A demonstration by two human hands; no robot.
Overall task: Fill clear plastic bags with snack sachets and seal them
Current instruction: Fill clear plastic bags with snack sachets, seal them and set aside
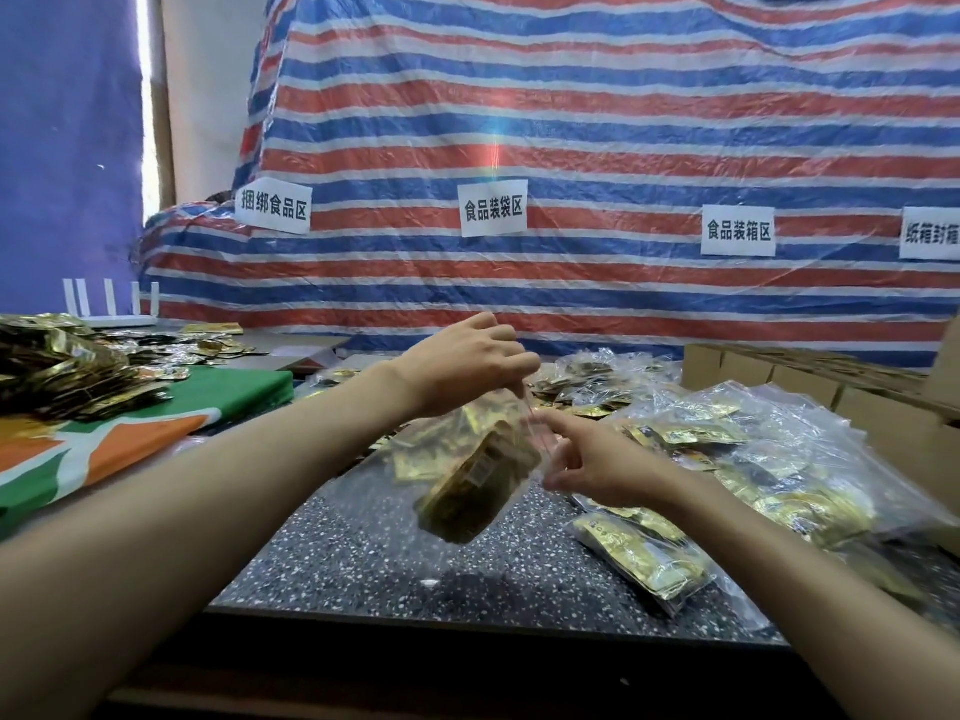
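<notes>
A clear plastic bag (483, 475) stuffed with gold snack sachets hangs tilted above the speckled dark table (363, 553). My left hand (467, 366) pinches the bag's top edge from above. My right hand (592, 459) pinches the same top edge from the right, index finger stretched toward the seal. A filled bag (644, 558) lies on the table at lower right. Loose gold sachets (57, 366) are heaped at the far left.
Several filled clear bags (753, 459) pile up at the right, beside cardboard boxes (810, 381). A green, orange and white cloth (130, 439) covers the left table. A white router (111, 309) stands at the back left. A striped tarp with paper signs hangs behind.
</notes>
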